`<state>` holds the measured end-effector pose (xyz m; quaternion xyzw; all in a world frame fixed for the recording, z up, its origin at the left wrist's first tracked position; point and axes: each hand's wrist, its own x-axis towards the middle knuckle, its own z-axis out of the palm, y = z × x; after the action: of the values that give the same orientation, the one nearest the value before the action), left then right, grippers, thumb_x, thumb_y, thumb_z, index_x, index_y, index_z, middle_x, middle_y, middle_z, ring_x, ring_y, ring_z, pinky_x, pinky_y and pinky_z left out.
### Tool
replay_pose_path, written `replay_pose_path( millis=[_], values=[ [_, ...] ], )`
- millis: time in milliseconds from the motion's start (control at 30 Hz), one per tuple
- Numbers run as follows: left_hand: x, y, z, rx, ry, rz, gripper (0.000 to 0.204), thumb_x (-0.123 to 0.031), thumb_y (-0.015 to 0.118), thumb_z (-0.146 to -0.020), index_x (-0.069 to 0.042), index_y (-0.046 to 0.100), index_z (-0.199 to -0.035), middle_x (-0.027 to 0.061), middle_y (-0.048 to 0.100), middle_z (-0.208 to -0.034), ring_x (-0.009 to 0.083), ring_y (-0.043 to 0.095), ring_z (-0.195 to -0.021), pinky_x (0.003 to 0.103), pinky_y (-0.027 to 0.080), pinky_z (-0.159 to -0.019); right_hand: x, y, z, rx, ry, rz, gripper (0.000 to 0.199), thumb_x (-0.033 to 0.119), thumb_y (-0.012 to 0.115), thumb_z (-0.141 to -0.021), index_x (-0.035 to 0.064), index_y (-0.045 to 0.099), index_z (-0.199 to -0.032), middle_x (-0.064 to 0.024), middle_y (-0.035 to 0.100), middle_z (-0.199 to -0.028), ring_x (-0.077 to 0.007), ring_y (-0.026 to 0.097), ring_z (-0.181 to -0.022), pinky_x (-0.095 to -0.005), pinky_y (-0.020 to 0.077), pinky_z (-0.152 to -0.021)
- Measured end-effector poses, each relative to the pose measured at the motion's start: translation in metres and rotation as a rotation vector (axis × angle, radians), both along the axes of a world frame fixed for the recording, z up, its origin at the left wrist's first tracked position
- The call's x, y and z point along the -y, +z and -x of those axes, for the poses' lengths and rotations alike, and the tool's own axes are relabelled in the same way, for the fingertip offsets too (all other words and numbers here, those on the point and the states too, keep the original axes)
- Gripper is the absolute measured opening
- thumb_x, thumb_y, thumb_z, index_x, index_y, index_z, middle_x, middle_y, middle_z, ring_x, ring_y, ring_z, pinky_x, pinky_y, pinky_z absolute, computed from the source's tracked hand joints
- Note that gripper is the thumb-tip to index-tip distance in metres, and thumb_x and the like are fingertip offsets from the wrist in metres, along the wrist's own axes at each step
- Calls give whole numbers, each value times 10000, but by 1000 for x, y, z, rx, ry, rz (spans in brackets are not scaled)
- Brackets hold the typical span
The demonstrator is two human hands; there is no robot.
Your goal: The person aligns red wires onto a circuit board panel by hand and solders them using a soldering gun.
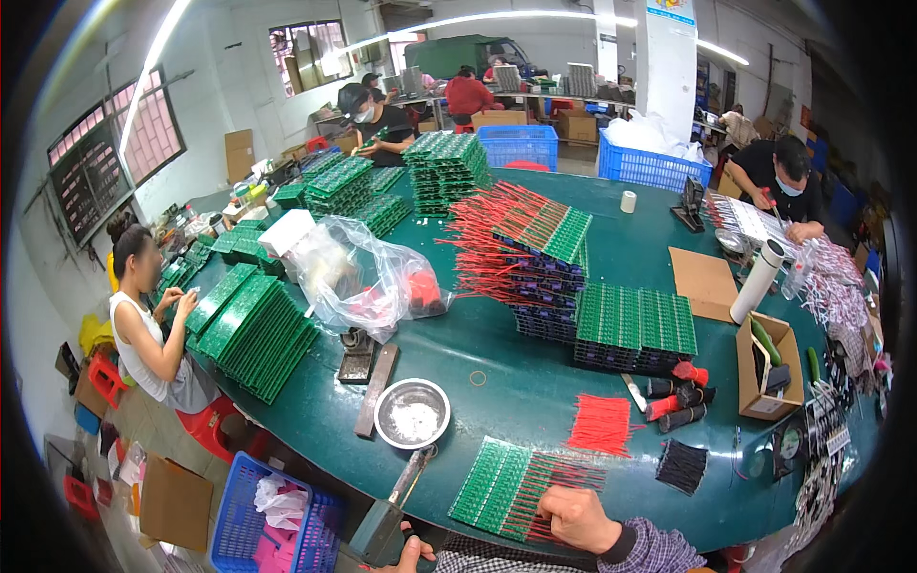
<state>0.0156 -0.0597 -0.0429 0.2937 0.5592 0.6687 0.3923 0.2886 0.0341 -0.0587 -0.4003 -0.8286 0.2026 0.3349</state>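
Note:
My left hand (413,554), partly cut off by the lower edge, is closed at the grip of a teal soldering gun (380,531). Its metal barrel points up toward a round metal bowl (413,413) with whitish stuff inside. My right hand (579,519) lies over the right part of a green circuit board panel (489,482), fingers curled in; whatever they pinch is hidden. Red wires (564,470) stick out from the panel's right side in a row. Just beyond are a bundle of loose red wires (600,424) and a bundle of black wires (682,465).
Wired panels (521,250) are piled mid-table beside stacked green boards (635,320). More boards (250,329) stand left, near a plastic bag (358,272). A cardboard box (769,368) and white bottle (757,282) are at right. Co-workers sit around; a blue basket (234,516) is lower left.

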Motion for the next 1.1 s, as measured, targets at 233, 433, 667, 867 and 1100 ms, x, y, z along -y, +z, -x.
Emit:
replay_pose_path(
  millis=[233,433,667,867,1100],
  values=[
    [-17,2,-11,-24,-90,97,311,-4,669,-974,66,638,-1276,109,678,-855,166,636,-652,299,535,-621,0,14,0,-100,22,83,254,-139,588,-747,54,712,-857,-81,718,-850,-272,722,-706,-377,584,-604],
    [-35,-3,-2,135,-139,56,365,-5,663,-963,66,622,-1318,134,698,-1012,166,632,-685,292,521,-606,0,35,7,-243,-20,64,194,-129,544,-709,43,604,-778,-138,594,-737,-339,648,-660,-423,521,-589],
    [-52,-20,13,456,-91,42,254,-20,653,-939,41,653,-1186,155,708,-1047,196,652,-680,302,510,-539,0,34,12,-234,-21,59,195,-127,547,-705,44,609,-775,-133,602,-735,-336,647,-655,-420,523,-585],
    [-56,-26,12,474,-104,35,226,-45,664,-955,34,667,-1167,147,718,-1031,193,654,-695,295,506,-552,3,30,13,-231,-16,50,191,-123,554,-706,46,613,-774,-133,608,-730,-334,648,-651,-418,528,-585],
    [-58,-41,11,564,-97,10,188,-76,665,-988,15,683,-1152,130,730,-1027,193,664,-726,296,508,-584,8,29,15,-244,-7,49,203,-127,545,-705,45,623,-780,-142,607,-735,-345,647,-658,-426,526,-592]
  ],
)
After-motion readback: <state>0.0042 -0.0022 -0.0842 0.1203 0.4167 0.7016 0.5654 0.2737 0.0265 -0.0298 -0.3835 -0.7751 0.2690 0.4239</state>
